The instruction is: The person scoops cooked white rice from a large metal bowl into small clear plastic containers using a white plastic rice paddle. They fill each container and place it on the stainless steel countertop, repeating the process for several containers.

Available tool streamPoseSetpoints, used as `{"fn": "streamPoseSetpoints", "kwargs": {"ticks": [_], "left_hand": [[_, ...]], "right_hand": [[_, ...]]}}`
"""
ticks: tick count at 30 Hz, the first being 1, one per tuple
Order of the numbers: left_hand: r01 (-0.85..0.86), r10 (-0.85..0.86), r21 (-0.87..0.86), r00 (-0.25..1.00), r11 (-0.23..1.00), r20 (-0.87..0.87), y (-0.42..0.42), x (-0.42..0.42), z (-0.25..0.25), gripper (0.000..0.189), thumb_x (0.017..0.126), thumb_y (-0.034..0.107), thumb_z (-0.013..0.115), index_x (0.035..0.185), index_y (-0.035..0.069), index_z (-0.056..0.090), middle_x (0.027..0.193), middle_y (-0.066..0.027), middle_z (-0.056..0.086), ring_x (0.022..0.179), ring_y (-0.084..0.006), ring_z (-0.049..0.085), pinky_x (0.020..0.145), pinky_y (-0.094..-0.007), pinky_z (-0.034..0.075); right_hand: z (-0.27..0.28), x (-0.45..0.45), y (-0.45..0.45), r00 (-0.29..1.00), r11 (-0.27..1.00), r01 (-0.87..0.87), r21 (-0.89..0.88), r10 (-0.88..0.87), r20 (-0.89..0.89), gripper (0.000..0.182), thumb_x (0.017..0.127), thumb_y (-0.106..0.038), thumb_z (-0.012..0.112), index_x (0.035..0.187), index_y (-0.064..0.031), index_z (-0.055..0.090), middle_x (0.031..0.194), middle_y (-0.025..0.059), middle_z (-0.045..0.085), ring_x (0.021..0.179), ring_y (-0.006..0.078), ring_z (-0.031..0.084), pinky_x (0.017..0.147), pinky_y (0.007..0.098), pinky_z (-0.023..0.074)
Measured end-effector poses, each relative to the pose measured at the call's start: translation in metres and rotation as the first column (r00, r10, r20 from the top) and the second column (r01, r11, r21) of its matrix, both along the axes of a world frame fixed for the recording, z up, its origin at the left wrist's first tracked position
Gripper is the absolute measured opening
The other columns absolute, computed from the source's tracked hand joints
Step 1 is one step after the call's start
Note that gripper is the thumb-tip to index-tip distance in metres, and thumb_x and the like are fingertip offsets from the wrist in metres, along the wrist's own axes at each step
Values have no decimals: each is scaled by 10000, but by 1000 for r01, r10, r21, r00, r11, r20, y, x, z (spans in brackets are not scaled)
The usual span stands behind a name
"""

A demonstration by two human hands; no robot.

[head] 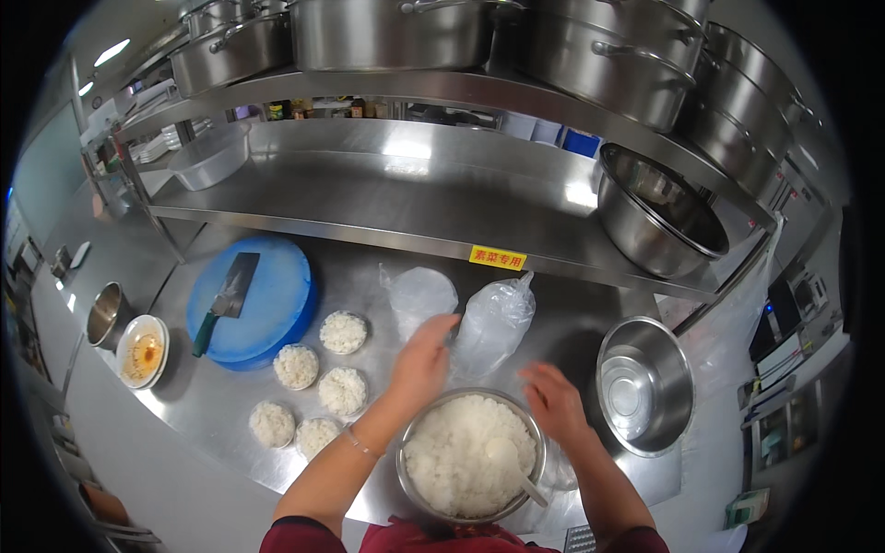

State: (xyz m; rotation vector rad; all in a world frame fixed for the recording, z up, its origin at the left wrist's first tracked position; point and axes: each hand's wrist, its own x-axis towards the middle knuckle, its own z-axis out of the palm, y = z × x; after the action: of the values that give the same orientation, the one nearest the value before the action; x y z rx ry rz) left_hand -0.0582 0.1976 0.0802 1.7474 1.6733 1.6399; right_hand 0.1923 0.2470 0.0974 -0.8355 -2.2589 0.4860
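My left hand [423, 359] is blurred and reaches over the counter at the two plastic bags, its fingers pointing up and right; whether it touches them I cannot tell. The left bag [423, 294] and the right bag [494, 321] hold clear plastic containers, apparently stacked. My right hand [553, 399], fingers partly curled and apart, hovers by the right rim of a steel bowl and shows nothing in its grasp. Cooked white rice [463, 449] fills this steel bowl [403, 477], and a white rice paddle [508, 460] rests in it. Several rice-filled cups [343, 390] stand to the left.
On the left, a cleaver [235, 287] lies on a round blue chopping board [276, 283]. Beyond it are a stained white bowl [142, 351] and a small steel bowl [107, 314]. A steel basin [643, 387] stands right. The shelf edge [387, 238] overhangs the counter's back.
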Motion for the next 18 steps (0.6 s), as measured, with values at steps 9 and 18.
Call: {"fn": "streamPoseSetpoints", "kwargs": {"ticks": [9, 18], "left_hand": [[188, -191, -109, 981, 976, -19, 84, 25, -53, 228, 777, -39, 598, 990, 39, 624, 1135, -139, 598, 937, -316, 608, 762, -373, 510], [145, -139, 27, 979, 989, -151, 54, 20, -48, 118, 788, 31, 647, 899, 28, 606, 953, -99, 632, 852, -279, 608, 728, -374, 501]], "right_hand": [[-14, -63, 107, 994, 995, 47, -88, -39, 98, 266, 828, -8, 573, 1074, -90, 629, 1146, 123, 598, 1030, 337, 592, 841, 391, 498], [-43, -29, 110, 992, 990, 123, -76, -124, -9, 73, 795, -58, 653, 865, -56, 634, 825, 92, 610, 648, 249, 614, 604, 320, 507]]}}
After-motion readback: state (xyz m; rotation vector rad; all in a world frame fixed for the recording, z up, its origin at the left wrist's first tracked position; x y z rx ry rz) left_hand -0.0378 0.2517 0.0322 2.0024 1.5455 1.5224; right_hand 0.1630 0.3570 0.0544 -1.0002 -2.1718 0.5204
